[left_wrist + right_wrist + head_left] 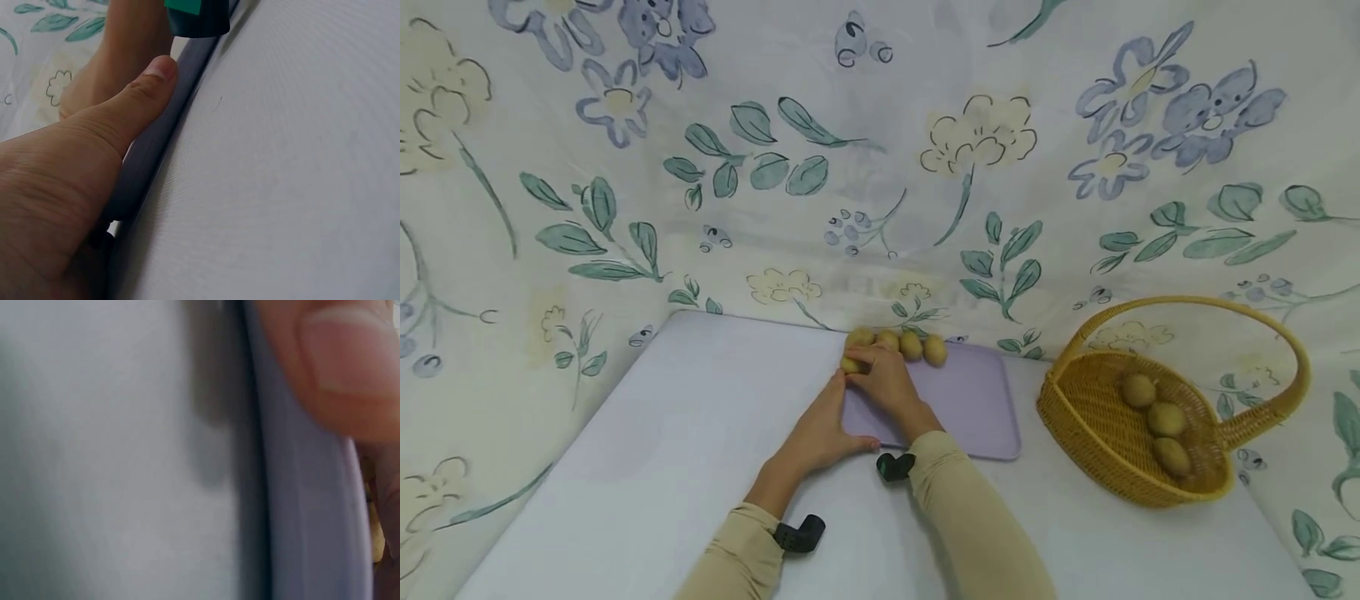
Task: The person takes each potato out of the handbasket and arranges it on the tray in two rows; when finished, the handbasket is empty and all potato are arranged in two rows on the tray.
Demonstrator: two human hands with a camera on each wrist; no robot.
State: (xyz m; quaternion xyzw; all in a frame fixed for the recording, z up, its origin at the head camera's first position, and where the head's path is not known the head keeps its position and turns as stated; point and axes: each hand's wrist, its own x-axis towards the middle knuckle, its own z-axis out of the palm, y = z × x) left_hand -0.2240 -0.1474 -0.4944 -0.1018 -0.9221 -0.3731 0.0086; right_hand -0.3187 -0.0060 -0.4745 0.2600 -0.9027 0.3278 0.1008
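On the lilac tray [970, 400], several tan, potato-like ovals form a row along the back edge, one potato [935, 350] at its right end. My right hand [887, 383] reaches over the tray's left part, its fingertips pinching another potato [850, 365] at the left edge. My left hand [820, 433] lies along the tray's left side, fingers extended toward that potato and thumb spread at the front rim. In the left wrist view the left thumb [134, 103] stands out straight beside the tray side [150, 150]. A thumb [350, 362] overlaps the tray rim [319, 506] in the right wrist view.
A wicker basket [1097, 442] with a tall arched handle stands right of the tray, holding three brownish potatoes [1167, 419]. The white table [700, 400] carries everything. Floral cloth [880, 225] hangs behind it.
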